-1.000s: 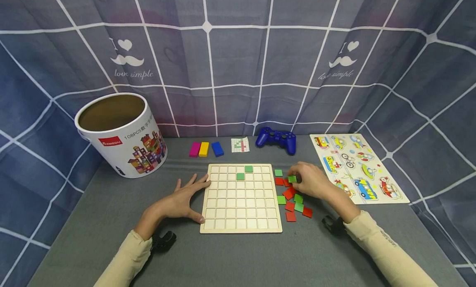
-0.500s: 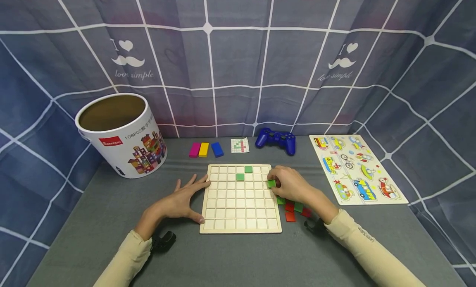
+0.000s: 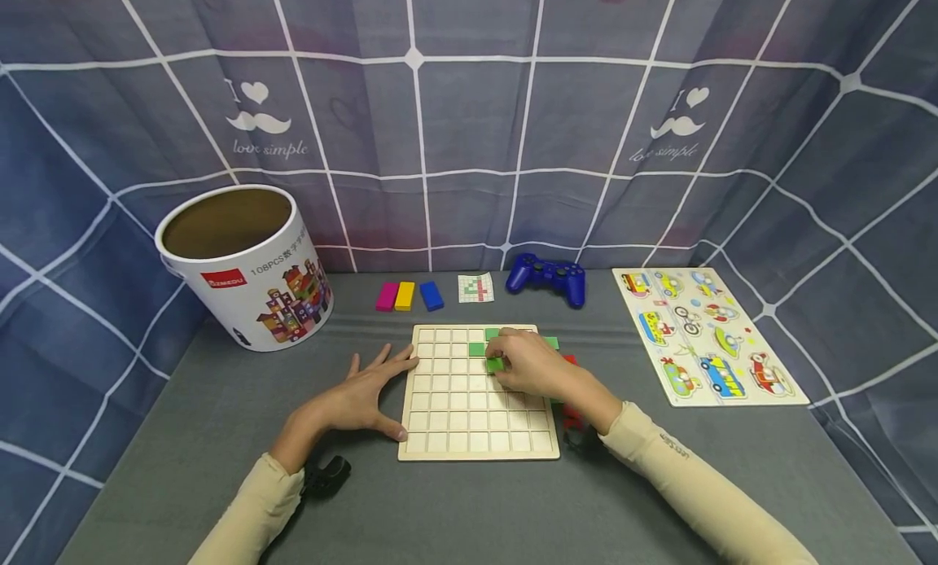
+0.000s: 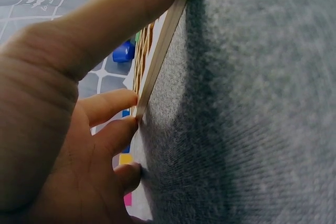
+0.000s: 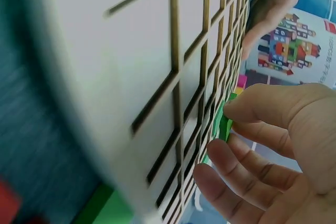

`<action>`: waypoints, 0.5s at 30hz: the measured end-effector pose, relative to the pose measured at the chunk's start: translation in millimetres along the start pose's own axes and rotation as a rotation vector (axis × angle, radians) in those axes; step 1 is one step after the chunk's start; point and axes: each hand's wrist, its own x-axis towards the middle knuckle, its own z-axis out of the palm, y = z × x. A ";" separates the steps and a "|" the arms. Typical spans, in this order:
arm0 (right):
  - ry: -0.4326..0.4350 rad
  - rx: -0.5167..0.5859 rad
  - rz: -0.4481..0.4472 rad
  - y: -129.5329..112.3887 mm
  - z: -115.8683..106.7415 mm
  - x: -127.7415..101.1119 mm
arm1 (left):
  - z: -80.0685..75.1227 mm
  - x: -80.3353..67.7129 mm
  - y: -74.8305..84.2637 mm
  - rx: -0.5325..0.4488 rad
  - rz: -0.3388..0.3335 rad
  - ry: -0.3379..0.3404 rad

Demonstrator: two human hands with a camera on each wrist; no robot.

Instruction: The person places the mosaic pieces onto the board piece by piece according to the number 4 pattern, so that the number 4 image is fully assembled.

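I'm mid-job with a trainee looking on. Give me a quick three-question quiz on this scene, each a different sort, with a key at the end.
1. What colour is the tile pinched in the right grip?

2. True or false: the blue game controller lies beyond the gridded board, on the side away from the person.

3. Pick one: where does the left grip touch the gridded board?
a) its right edge
b) its centre
c) its left edge

Key: 1. Green. 2. True. 3. c.
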 end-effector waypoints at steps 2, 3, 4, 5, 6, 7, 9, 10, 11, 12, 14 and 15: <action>-0.009 0.002 -0.004 -2.9 2.9 5.3 | 0.4 0.7 0.3 0.001 -0.003 -0.001; -0.015 0.001 -0.006 -4.3 4.5 8.1 | 0.6 1.0 0.2 0.001 -0.004 0.000; -0.023 -0.003 -0.008 -5.9 6.1 11.0 | 0.7 1.2 0.1 0.001 -0.004 0.000; -0.029 -0.007 -0.012 -7.4 7.6 13.9 | 0.8 1.3 0.1 0.002 -0.005 0.000; -0.034 -0.009 -0.018 -8.8 9.1 16.8 | 0.9 1.5 0.0 0.003 -0.005 0.000; -0.039 -0.015 -0.022 -10.4 10.7 19.9 | 0.8 1.4 -0.3 0.002 -0.005 0.002; -0.046 -0.029 -0.029 -13.8 13.4 25.7 | 0.6 1.0 -0.4 -0.003 -0.004 0.003; -0.049 -0.036 -0.035 -15.4 14.5 28.3 | 0.5 0.8 -0.6 -0.003 -0.003 0.003; -0.051 -0.040 -0.042 -17.1 15.5 31.0 | 0.5 0.6 -0.6 -0.004 -0.003 0.003; -0.057 -0.047 -0.048 -18.6 16.4 33.6 | 0.5 0.4 -0.7 -0.005 -0.002 0.004; -0.066 -0.059 -0.060 -21.4 17.7 37.9 | 0.4 0.2 -0.6 -0.005 0.004 0.007; -0.071 -0.063 -0.064 -22.7 18.1 39.8 | 0.2 0.2 -0.4 -0.005 0.010 0.008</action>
